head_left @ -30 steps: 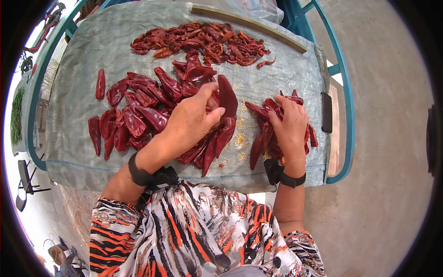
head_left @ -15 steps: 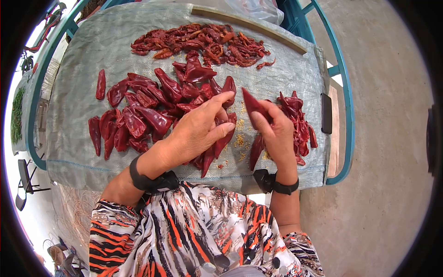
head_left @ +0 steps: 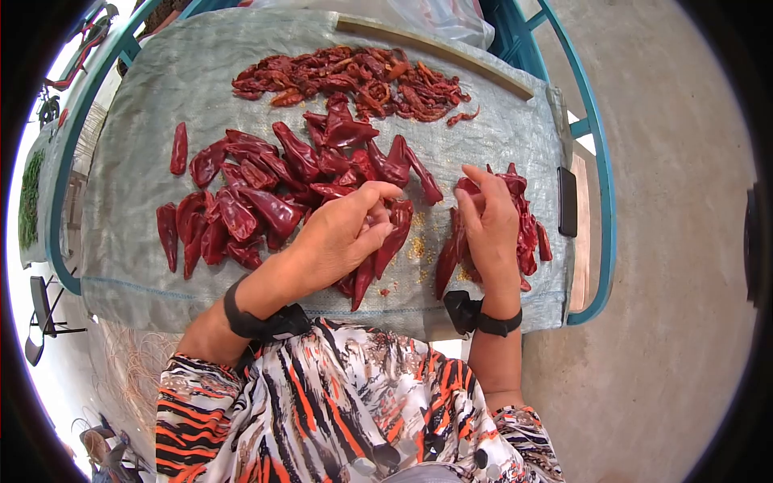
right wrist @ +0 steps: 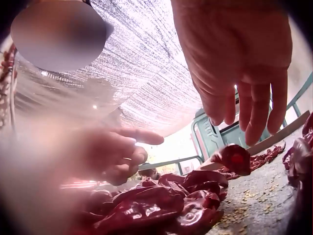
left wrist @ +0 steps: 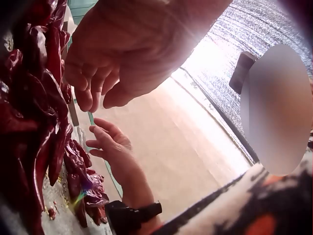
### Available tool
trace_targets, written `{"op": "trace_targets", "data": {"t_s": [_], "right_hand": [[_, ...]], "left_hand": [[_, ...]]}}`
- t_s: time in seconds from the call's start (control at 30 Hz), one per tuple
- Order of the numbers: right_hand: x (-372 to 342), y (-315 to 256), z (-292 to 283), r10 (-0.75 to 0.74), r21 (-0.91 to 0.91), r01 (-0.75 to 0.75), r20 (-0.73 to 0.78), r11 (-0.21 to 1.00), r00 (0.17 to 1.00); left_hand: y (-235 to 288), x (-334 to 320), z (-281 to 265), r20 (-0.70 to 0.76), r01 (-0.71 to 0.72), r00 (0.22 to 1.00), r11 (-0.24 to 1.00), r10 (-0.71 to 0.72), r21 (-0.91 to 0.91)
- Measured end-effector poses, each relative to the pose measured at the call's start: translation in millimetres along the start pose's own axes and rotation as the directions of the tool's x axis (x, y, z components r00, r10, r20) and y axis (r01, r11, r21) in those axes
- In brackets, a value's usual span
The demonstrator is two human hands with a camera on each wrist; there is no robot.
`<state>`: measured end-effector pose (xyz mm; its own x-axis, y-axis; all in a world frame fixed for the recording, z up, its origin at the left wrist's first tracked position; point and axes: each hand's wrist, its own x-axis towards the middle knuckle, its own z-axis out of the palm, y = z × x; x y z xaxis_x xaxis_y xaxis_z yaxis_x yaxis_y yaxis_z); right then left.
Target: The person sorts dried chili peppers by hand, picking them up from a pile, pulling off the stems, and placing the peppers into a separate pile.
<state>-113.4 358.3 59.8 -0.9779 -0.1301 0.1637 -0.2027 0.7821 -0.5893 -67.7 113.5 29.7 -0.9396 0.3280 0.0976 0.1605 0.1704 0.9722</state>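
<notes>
Both hands are empty, fingers loosely bent: the left hand over the big pile of red peppers, the right hand above a smaller pile. One pepper shows between them, above the cloth-covered surface.

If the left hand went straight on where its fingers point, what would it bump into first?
For the left hand, probably the slanting red pepper just ahead of its fingers, seen from above; height is unclear, so it might pass over.
</notes>
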Motion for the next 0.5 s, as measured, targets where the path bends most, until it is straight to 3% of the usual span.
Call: {"op": "trace_targets", "data": {"t_s": [0.07,0.17,0.27,0.37,0.47,0.5], "right_hand": [[7,31,2,-0.261,-0.331,0.224,-0.071,0.917,0.963],[11,42,8,-0.078,-0.522,0.043,-0.045,0.852,0.996],[14,46,11,-0.053,-0.611,0.057,0.025,0.789,0.998],[16,64,18,-0.203,-0.535,0.136,-0.068,0.834,0.977],[13,39,10,-0.126,-0.341,0.06,-0.175,0.938,0.976],[10,35,9,-0.097,-0.205,0.065,-0.152,0.977,0.984]], "left_hand": [[3,-3,-4,0.023,0.038,0.999,0.999,-0.039,0.031],[2,-5,-7,0.071,-0.001,0.997,0.997,-0.004,0.079],[0,-6,-6,0.11,-0.003,0.994,0.996,-0.007,0.085],[-3,-7,-6,0.118,-0.026,0.993,0.995,0.014,0.097],[-3,-5,-3,0.06,-0.077,0.996,0.99,0.07,0.118],[-1,-5,-2,0.058,-0.034,0.998,0.995,0.028,0.095]]}}
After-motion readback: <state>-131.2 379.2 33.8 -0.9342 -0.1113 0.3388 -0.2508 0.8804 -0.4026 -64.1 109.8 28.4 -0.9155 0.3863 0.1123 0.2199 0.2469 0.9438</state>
